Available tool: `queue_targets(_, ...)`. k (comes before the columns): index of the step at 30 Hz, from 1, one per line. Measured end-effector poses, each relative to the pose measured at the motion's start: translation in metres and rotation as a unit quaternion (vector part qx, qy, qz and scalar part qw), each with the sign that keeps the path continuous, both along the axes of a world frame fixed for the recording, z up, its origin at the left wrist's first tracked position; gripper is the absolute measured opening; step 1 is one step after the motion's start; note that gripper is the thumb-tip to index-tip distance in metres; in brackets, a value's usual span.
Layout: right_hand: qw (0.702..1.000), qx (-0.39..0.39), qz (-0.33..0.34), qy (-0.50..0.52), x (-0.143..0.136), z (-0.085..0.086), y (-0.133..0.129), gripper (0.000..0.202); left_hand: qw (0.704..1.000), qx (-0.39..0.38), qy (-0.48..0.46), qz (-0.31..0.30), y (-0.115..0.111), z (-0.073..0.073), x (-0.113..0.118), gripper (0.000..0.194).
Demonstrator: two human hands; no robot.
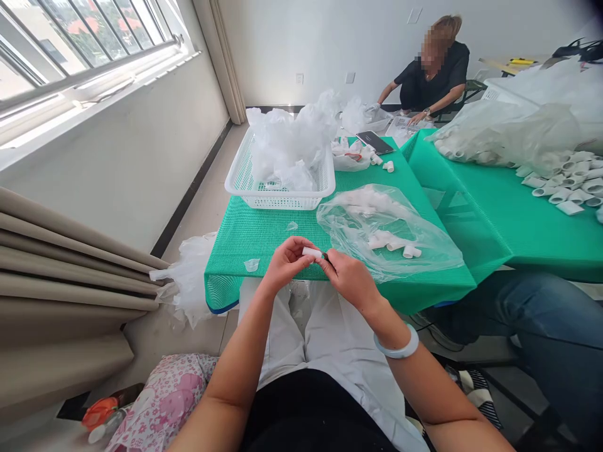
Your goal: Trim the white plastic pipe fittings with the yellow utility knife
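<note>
My left hand (286,262) is closed around a short white plastic pipe fitting (311,252), held level just above the table's near edge. Closed too, my right hand (352,277) grips a small dark-tipped tool (325,256) that meets the fitting's right end. Most of this tool is hidden in my fist, so its kind cannot be made out. To the right of my hands, a see-through plastic bag (343,235) lies with several white pipe fittings (411,252) in and under its film.
Beyond my hands, a white basket (282,199) holds crumpled plastic bags. A phone-like dark slab (375,142) and more fittings lie behind. Piled fittings (572,179) cover part of the right-hand green table (490,220). A co-worker (436,72) crouches by baskets; another person's leg (541,326) is at right.
</note>
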State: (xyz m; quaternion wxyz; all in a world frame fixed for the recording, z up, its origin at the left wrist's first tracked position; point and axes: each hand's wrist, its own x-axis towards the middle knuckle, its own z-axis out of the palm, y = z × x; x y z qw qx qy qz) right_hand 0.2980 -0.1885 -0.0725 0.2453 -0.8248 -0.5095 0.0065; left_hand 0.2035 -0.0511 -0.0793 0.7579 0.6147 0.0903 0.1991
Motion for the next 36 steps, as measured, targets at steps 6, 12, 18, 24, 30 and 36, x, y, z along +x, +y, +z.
queue_targets(6,0.999,0.023,-0.007,0.043,0.0003,0.0016,0.0003,0.047,1.000,0.001,-0.003,-0.001,-0.0004,0.0002,0.0001,0.028)
queue_targets(12,0.998,0.002,0.014,0.062,0.0010,0.0064,0.0005,0.046,1.000,0.003,-0.002,-0.008,-0.0008,-0.0006,-0.0002,0.028)
queue_targets(18,0.997,0.001,-0.001,0.080,0.0019,0.0051,-0.0002,0.042,1.000,-0.004,-0.008,-0.012,-0.0011,-0.0020,-0.0001,0.029)
queue_targets(24,0.999,-0.021,0.009,0.045,-0.0002,0.0027,0.0007,0.046,1.000,-0.007,-0.005,-0.008,-0.0007,-0.0024,0.0000,0.029)
queue_targets(30,1.000,-0.010,-0.014,0.025,-0.0056,-0.0028,-0.0018,0.053,1.000,-0.009,-0.002,-0.006,-0.0010,-0.0025,-0.0002,0.029)
queue_targets(36,0.999,-0.010,-0.028,0.030,-0.0069,-0.0023,-0.0004,0.053,1.000,-0.006,0.000,-0.003,-0.0010,-0.0009,-0.0005,0.031)
